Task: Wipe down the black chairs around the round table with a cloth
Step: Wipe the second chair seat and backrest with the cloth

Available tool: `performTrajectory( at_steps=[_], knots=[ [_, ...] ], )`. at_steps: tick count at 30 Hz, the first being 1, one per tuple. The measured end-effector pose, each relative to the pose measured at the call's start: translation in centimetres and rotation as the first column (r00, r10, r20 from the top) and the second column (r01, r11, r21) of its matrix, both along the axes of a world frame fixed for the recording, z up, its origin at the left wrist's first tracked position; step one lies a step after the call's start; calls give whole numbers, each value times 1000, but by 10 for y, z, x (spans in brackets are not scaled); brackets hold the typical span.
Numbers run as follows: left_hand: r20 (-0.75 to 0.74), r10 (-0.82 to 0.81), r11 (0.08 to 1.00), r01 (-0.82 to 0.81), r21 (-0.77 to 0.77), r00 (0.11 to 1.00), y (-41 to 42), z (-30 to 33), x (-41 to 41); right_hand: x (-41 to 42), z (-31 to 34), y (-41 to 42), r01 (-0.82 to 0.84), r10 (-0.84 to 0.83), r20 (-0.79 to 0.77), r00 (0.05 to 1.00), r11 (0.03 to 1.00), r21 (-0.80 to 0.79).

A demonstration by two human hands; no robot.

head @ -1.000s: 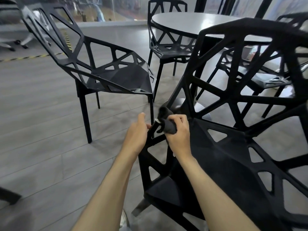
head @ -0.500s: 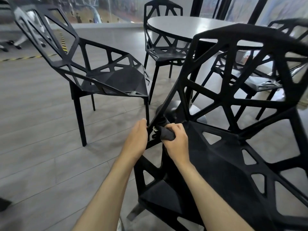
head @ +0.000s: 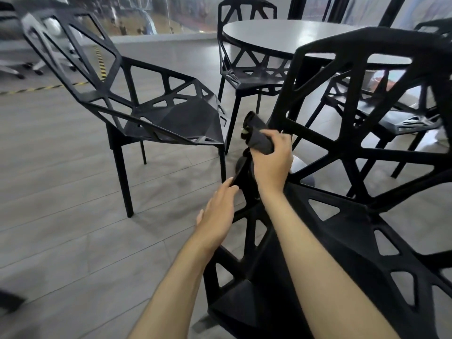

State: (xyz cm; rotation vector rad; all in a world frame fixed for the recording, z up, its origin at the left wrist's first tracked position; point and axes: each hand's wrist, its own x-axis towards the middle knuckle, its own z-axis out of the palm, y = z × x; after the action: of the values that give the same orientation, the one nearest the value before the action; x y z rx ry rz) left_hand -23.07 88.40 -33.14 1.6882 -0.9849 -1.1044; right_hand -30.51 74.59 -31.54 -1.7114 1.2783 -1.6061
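Note:
A black lattice chair (head: 354, 241) fills the lower right, close under me. My right hand (head: 271, 162) grips a bunched dark grey cloth (head: 259, 137), raised just off the chair's left rail near its front corner. My left hand (head: 217, 216) rests lower on the same rail, fingers curled against the bar. A second black chair (head: 171, 118) stands to the left, a third (head: 247, 69) behind it at the round grey table (head: 293, 35). A fourth chair (head: 396, 118) shows through the near chair's backrest.
Grey plank floor (head: 73, 216) spreads to the left. The table's round foot (head: 300, 165) sits on the floor just beyond my right hand. Yellow-black floor tape (head: 36, 88) and white office chair bases (head: 14, 69) lie far left. A dark object (head: 9, 302) pokes in at the left edge.
My right hand has lifted the cloth up and forward from the rail. My left hand has stayed on the rail, now lower than the right. The view has shifted slightly.

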Motion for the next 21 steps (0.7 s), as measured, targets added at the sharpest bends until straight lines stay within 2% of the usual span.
performTrajectory(
  at_steps=[4, 6, 11, 13, 15, 18, 21],
  knots=[
    [22, 37, 999, -37, -2, 999, -3, 6, -3, -6, -24, 46, -131, 131, -21, 991, 991, -21],
    [65, 51, 999, -52, 15, 997, -1, 10, -4, -10, -21, 41, -167, 166, -44, 985, 986, -19],
    [26, 28, 999, -28, 19, 999, 6, 6, -1, -17, 14, -39, 11, -11, 10, 1000, 998, 57],
    [14, 21, 1000, -21, 14, 1000, 6, 6, 0, -17, 16, -57, 65, -64, -18, 998, 997, 47],
    [-1, 14, 1000, -14, 16, 1000, 6, 8, 0, -17, 3, -54, 82, -82, -33, 996, 996, 22],
    [6, 19, 1000, -19, 23, 1000, 9, 14, -1, -31, -28, -35, 112, -112, -4, 994, 989, 99],
    [52, 19, 998, -22, 55, 998, 12, 24, -4, -42, -34, -37, 119, -111, -57, 992, 980, 160]
  ],
)
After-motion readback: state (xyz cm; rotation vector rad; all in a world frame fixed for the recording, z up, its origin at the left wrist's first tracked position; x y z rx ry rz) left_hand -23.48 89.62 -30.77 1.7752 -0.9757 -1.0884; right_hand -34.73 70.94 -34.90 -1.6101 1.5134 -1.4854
